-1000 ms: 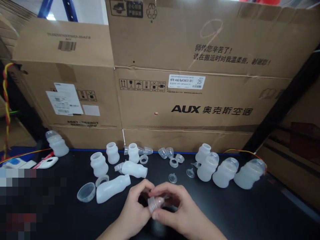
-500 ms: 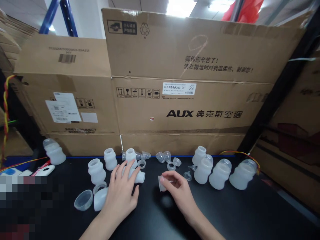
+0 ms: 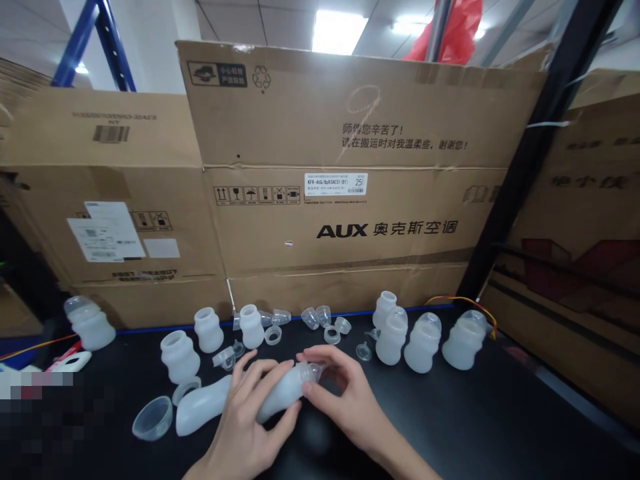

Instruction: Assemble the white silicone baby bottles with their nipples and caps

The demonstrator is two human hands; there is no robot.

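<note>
My left hand (image 3: 255,413) is wrapped round a white baby bottle (image 3: 281,399), tilted with its neck to the right. At that neck, my right hand (image 3: 347,393) pinches a clear ring with a teat (image 3: 309,372); whether it is threaded on is not visible. Left of my left hand another white bottle (image 3: 203,403) lies on its side, partly hidden by the hand. Beside it are a loose ring (image 3: 187,390) and a clear dome cover (image 3: 153,419). Just beyond my left hand lie more clear parts (image 3: 227,357).
Open bottles (image 3: 180,357) stand at left and centre. Several capped bottles (image 3: 423,342) stand at right, one (image 3: 90,325) at far left. Clear caps (image 3: 316,317), rings (image 3: 332,335) and a teat (image 3: 364,351) lie along the back. Behind rises a cardboard wall (image 3: 280,267).
My left hand has picked up a bottle and turned its neck right. My right hand has brought the clear ring leftward to the bottle's mouth. The view has shifted slightly right.
</note>
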